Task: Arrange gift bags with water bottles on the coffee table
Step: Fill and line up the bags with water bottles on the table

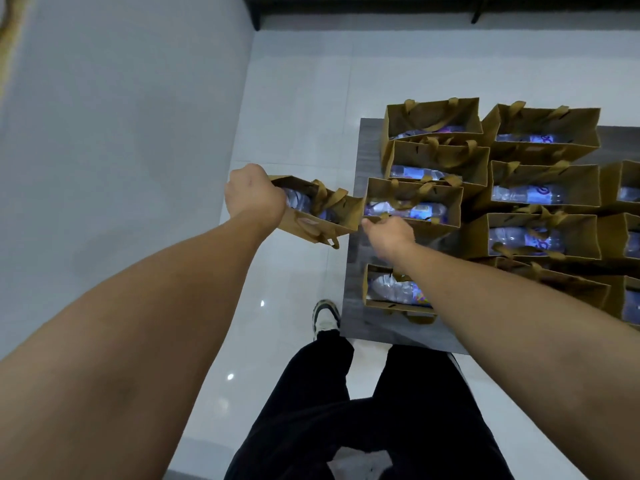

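Head view: left hand (254,194) gripping gift bag (322,216), right hand (389,233) pinching another bag (414,206).

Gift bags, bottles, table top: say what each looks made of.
Gift bags: brown kraft paper, matte, with sharp folds; handles look like ribbon or fabric.
Bottles: clear plastic, probably, glossy with printed labels.
Table top: grey, with faint grain streaks, perhaps wood-look laminate; hard to tell.

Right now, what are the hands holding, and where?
Left hand grips a paper bag by its end. Right hand pinches another bag's near rim.
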Demonstrator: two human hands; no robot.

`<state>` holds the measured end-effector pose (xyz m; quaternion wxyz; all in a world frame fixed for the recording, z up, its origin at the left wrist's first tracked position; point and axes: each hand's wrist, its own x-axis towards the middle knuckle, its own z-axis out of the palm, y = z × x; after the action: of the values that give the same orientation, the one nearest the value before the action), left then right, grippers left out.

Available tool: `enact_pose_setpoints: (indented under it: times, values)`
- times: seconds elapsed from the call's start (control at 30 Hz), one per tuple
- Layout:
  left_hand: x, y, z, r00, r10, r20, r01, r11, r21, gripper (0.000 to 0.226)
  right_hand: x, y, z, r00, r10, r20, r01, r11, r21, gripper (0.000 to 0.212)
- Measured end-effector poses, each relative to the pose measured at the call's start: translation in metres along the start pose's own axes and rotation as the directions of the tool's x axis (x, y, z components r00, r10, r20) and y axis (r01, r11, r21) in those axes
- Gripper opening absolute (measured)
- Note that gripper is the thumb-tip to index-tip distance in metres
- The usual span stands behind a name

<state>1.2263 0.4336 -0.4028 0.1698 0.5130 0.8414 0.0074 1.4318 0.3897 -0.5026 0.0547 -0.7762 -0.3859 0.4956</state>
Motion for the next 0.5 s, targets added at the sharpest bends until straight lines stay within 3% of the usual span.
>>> enact_pose_setpoints:
  times: [0.07,0.13,0.27,0.4,0.5]
  values:
    - [-0.006,-0.007,-0.002,1.000,0.012,0.004,-0.013,1.000,0.010,0.022,-0.001,-0.005,0.016,0.996,0.092,0.004,-0.092,0.983,0.156,0.044]
    - [-0.011,-0.013,-0.001,1.000,0.025,0.007,-0.025,1.000,0.005,0.030,0.000,-0.005,0.028,0.992,0.129,-0.001,-0.125,0.966,0.228,0.034]
    - [-0.020,-0.028,0.001,0.999,0.049,0.015,-0.049,0.999,0.002,0.028,0.003,0.001,0.039,0.987,0.155,-0.030,-0.145,0.965,0.219,0.023]
    - [-0.027,-0.040,-0.003,0.997,0.065,0.031,-0.065,0.998,0.011,0.025,0.002,0.007,0.045,0.977,0.210,0.031,-0.210,0.941,0.267,0.018]
    - [-0.026,-0.047,-0.004,0.997,0.066,0.032,-0.067,0.998,0.021,0.023,-0.001,0.005,0.051,0.977,0.207,-0.053,-0.192,0.958,0.212,0.015]
